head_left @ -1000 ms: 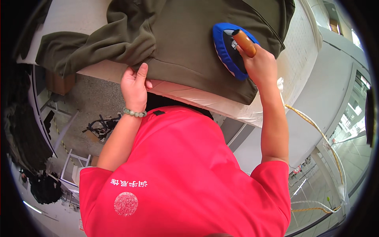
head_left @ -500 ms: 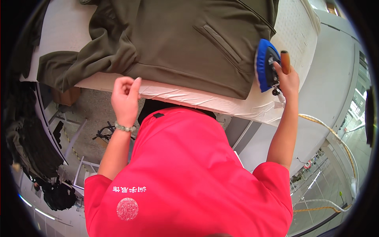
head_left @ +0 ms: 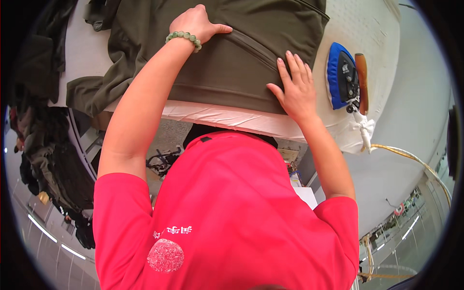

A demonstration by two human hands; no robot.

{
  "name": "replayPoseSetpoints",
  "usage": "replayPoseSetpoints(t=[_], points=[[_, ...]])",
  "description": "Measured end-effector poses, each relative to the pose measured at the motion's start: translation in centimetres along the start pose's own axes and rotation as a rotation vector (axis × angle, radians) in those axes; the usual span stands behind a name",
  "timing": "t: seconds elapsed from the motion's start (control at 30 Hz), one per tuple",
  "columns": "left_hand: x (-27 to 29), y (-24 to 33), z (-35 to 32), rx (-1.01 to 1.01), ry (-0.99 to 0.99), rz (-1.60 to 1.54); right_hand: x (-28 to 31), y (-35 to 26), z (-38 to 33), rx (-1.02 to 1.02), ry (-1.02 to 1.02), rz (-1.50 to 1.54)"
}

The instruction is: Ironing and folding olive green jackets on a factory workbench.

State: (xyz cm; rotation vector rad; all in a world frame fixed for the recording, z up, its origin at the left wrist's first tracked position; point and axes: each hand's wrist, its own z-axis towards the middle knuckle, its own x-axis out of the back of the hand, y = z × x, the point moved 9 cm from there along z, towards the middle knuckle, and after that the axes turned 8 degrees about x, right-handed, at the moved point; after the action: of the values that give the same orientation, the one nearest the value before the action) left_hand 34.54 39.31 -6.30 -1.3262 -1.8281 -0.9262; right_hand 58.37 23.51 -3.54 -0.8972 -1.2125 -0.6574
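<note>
A dark olive zip jacket (head_left: 241,67) lies spread on the padded board, with a slanted zipped pocket (head_left: 253,47) across its front. My left hand (head_left: 195,25) rests on the cloth near the upper end of that pocket; its thumb is stretched out, and its other fingers are mostly hidden behind the knuckles. By the pocket's lower end, my right hand (head_left: 296,89) lies open and palm down on the jacket, fingers spread. An iron (head_left: 345,79) with a blue sole cover and a wooden handle stands to the right of the jacket, untouched by either hand.
The white-covered ironing board (head_left: 367,29) ends in a front edge close to my body. A white and yellow hose (head_left: 403,152) trails from the iron down to the right. Dark garments (head_left: 46,154) hang at the left. Grey panels stand at the right.
My right hand has let go of the iron and moved left onto the jacket. My left hand has gone from the board's front edge up onto the cloth beside the pocket.
</note>
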Motion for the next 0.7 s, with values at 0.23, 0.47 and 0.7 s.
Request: replayPoseSetpoints(t=[0.23, 0.47, 0.7], points=[[0.7, -0.9, 1.9, -0.005, -0.016, 0.032, 0.8, 0.9, 0.4, -0.020, 0.045, 0.056], [17.0, -11.1, 2.5, -0.078, 0.656, -0.418, 5.7, 9.1, 8.2, -0.169, 0.231, 0.204], [13.5, -22.5, 10.7, 0.273, -0.153, -0.643, 4.0, 12.1, 9.0, -0.492, -0.051, -0.004]])
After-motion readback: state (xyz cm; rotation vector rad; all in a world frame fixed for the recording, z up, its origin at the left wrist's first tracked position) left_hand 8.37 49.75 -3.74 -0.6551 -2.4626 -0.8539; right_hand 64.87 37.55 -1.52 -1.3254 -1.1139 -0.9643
